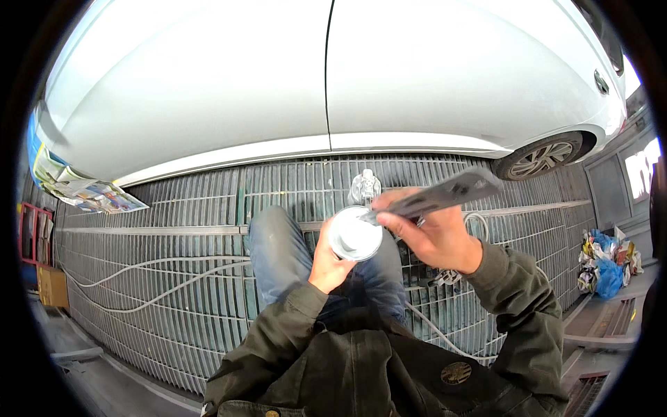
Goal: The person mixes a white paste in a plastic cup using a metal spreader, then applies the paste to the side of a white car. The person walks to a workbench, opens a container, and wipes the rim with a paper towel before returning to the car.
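In front of my knees, my left hand [326,260] wraps round the side of a round white can [356,251] with white liquid inside. My right hand [438,236] grips a flat grey stirring stick [445,194], its wide end up to the right. The stick's narrow tip reaches over the can's far rim; whether it touches the liquid I cannot tell. Just beyond the can stands a clear, shiny object [365,186], partly hidden by it. Below my right wrist a metallic item [445,278] shows only in part.
A white car [229,83] stands ahead, with a wheel [545,158] at right. Printed paper [83,187] hangs at its left end. A hose [167,260] crosses the floor grating [174,333]. Crumpled paper and blue plastic [610,276] lie far right; a cardboard box [53,285] stands left.
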